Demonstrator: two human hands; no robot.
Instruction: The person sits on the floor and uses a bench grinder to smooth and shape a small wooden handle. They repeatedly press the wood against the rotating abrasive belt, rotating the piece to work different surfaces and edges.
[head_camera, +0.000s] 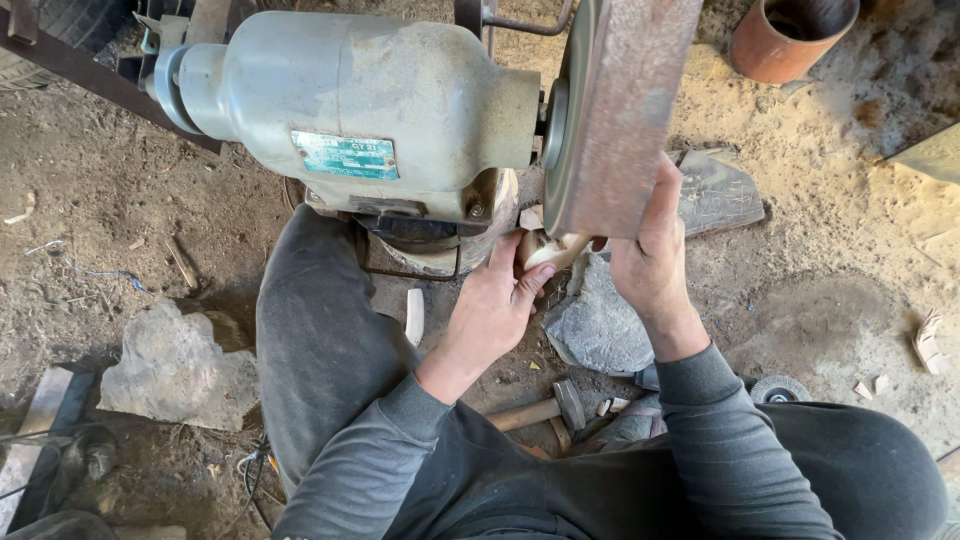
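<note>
A small pale piece of wood (548, 250) is held against the lower edge of a large rusty grinding wheel (615, 110), just right of the picture's centre. The left hand (490, 310) is closed around the piece from seven o'clock, thumb and fingers wrapped on its near end. The right hand (650, 250) is placed at three o'clock of the piece, its fingers laid along the wheel's side (whether its grip closes on the piece cannot be told, the far end being hidden). The wheel is driven by a grey-green motor (350, 100) at nine o'clock of it. On the dirt floor (830, 300), a flat grey stone (598, 325) lies just below the hands, a hammer (545, 408) at six o'clock, and another pale wood piece (414, 316) at eight o'clock.
</note>
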